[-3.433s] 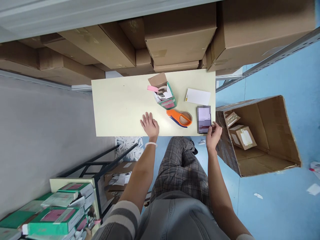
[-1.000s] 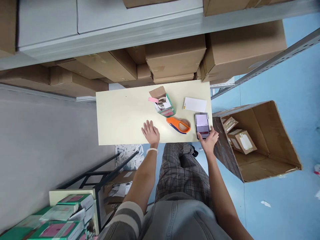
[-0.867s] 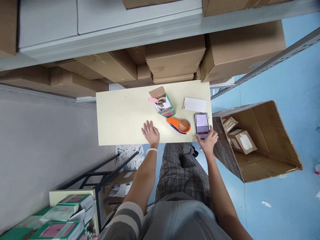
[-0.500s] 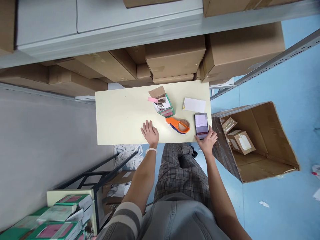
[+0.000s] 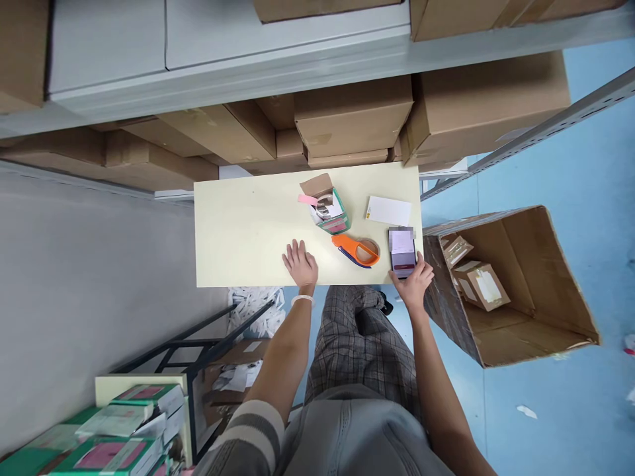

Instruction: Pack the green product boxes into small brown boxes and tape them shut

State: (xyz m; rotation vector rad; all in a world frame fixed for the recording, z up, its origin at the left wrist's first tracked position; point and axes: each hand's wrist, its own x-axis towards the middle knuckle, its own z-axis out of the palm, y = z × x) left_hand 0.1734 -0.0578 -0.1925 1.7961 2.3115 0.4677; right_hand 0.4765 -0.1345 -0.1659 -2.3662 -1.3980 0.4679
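Observation:
My left hand (image 5: 301, 266) lies flat near the front edge of the cream tabletop (image 5: 238, 231), fingers spread and holding nothing. At the table's right front corner, my right hand (image 5: 415, 283) grips the lower end of a phone (image 5: 403, 254), thumb on one side and fingers on the other. The phone lies face up with its screen lit. Between my hands is an orange tape dispenser (image 5: 354, 250) with a roll of brown tape. Behind it stands an open green-and-white carton (image 5: 333, 215) with tape rolls inside. A white paper slip (image 5: 388, 211) lies beyond the phone.
A large open cardboard box (image 5: 510, 291) holding small parcels (image 5: 481, 284) stands right of the table. Shelves with brown cartons (image 5: 354, 116) run along the back. At lower left are a dark metal frame (image 5: 198, 357) and green boxes (image 5: 109, 456).
The whole view has shifted slightly, so the scene sits a little further right. Both hands stay in place on the table and at the phone.

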